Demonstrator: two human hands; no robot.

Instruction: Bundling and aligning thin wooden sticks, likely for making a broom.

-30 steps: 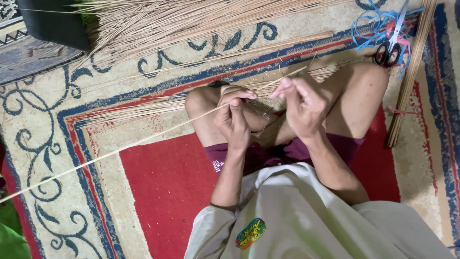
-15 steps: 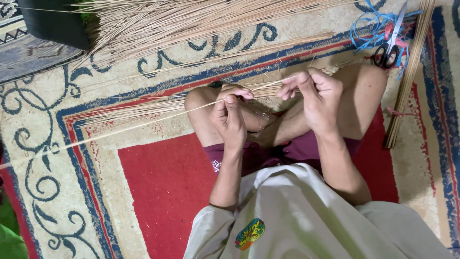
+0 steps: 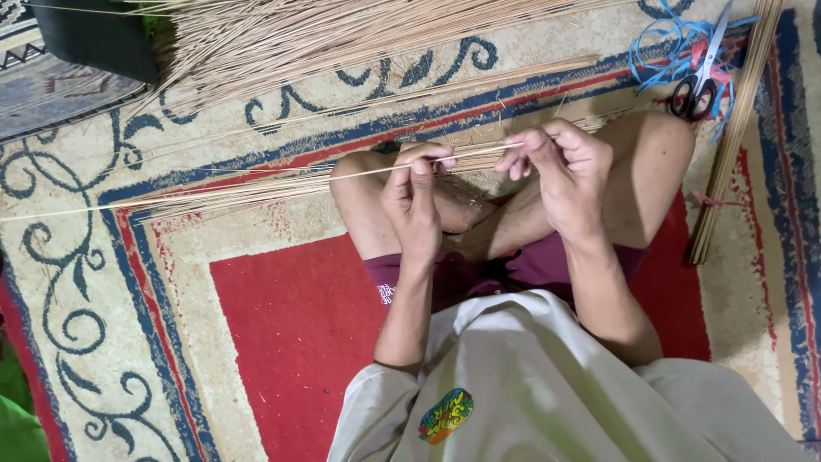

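Person sits cross-legged on a patterned rug (image 3: 171,342) with red centre, blue border lines and cream scrollwork; left hand (image 3: 415,201) and right hand (image 3: 564,167) both pinch one thin stick (image 3: 256,181) above the knees, its long end running out past the left hand. Beyond the knees a small bundle of sticks (image 3: 282,186) lies on the rug, and farther off a big stick pile (image 3: 342,34) beside a dark box (image 3: 94,38), with scissors (image 3: 697,85) on blue cord (image 3: 663,51) and an upright stick bundle (image 3: 735,128) at the rug's far right.

the long stick (image 3: 214,188) runs off the left edge, its far end unseen.
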